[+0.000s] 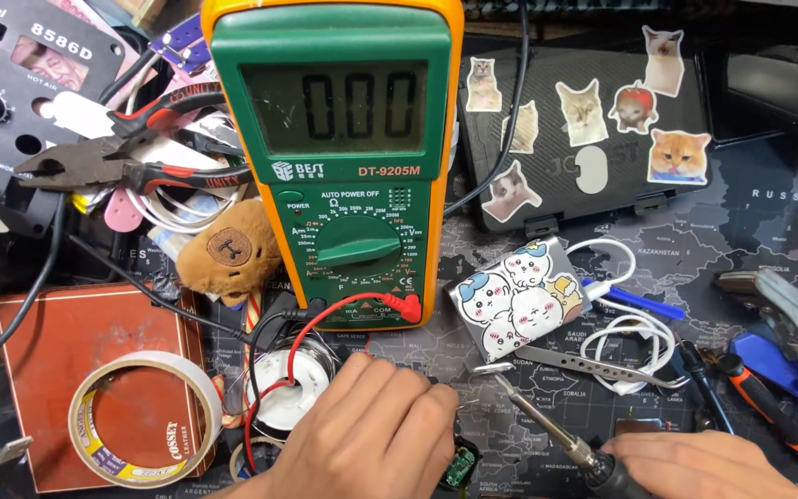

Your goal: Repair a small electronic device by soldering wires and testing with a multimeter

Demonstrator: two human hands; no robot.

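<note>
Cluttered with tools, the desk (750,203) wears a world-map mat. I see my right hand (695,462) clenched around a soldering iron (547,420), its long axis running toward 10 o'clock. Its tip stops just beside my left hand (371,434), which presses fingers-down on a small green circuit board (459,467) at 6 o'clock, mostly hidden.

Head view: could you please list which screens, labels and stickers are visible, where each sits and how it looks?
Grey rectangular multimeter screen: top centre, in a green and orange casing.
Cat stickers: upper right, on a black case.
Cartoon-animal sticker wrap: centre right, on a small box.
Yellow inner label of the tape roll: lower left.
</note>
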